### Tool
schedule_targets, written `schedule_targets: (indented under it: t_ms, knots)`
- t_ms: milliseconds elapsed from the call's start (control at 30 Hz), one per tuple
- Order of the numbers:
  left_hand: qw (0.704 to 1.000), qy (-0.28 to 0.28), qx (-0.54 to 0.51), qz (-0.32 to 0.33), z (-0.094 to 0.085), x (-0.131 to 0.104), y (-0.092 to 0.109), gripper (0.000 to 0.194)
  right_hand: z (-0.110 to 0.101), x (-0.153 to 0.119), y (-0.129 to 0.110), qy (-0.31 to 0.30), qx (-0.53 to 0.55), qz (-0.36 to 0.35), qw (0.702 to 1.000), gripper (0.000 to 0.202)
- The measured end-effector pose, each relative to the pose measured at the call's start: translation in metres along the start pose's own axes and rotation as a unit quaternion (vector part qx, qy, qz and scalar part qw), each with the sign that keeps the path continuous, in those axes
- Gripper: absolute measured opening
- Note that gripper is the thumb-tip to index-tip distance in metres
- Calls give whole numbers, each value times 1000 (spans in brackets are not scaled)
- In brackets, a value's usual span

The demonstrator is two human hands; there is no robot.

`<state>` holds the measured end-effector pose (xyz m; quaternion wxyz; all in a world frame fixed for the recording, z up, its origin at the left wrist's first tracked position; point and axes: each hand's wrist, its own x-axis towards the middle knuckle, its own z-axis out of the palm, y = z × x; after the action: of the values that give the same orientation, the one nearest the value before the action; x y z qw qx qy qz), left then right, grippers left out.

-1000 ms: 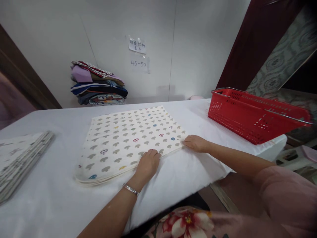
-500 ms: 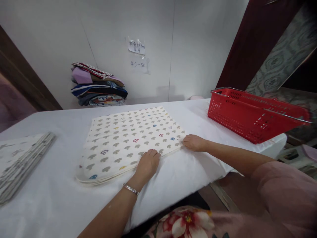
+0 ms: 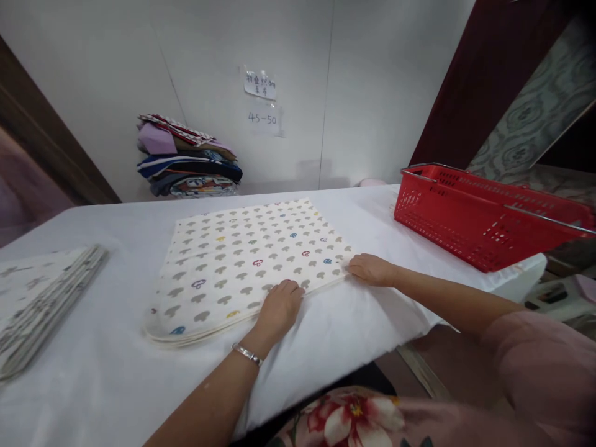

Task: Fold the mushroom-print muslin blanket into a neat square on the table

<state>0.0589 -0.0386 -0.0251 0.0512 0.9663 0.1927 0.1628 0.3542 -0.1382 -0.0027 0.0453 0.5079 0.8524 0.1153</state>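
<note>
A folded cream cloth (image 3: 246,264) with grey mushroom prints and a few coloured ones lies flat in the middle of the table, its near edge showing several layers. My left hand (image 3: 280,305), a silver bracelet at its wrist, is closed at the middle of that near edge; its fingers are bent over the top and the thumb is hidden. At the near right corner my right hand (image 3: 370,270) has its fingers closed on the cloth, the fingertips partly out of sight.
A white-covered table (image 3: 125,385) carries another folded, grey-patterned cloth (image 3: 46,298) at the left and a red basket (image 3: 470,220) at the right. Folded fabrics (image 3: 189,155) are piled against the back wall, beside paper signs (image 3: 262,99).
The view has shifted slightly, so everything sits a little further right. Both hands keep their places on the cloth, which has not visibly changed.
</note>
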Motion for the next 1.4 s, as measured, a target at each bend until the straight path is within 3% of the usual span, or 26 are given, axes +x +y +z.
schedule_targets:
  t_ms: [200, 567, 867, 1400]
  knots:
    - [1000, 7, -6, 6, 0, 0, 0, 20, -6, 8, -12, 19, -13, 7, 1000, 18]
    - [1000, 5, -7, 8, 3, -1, -1, 21, 1, 34, -24, 51, -26, -1, 998, 16]
    - [1000, -1, -6, 12, 4, 0, -3, 21, 5, 25, -22, 75, 22, -43, 996, 23]
    - [999, -7, 5, -37, 1, -3, 5, 19, 3, 18, -39, 110, 150, 25, 982, 28]
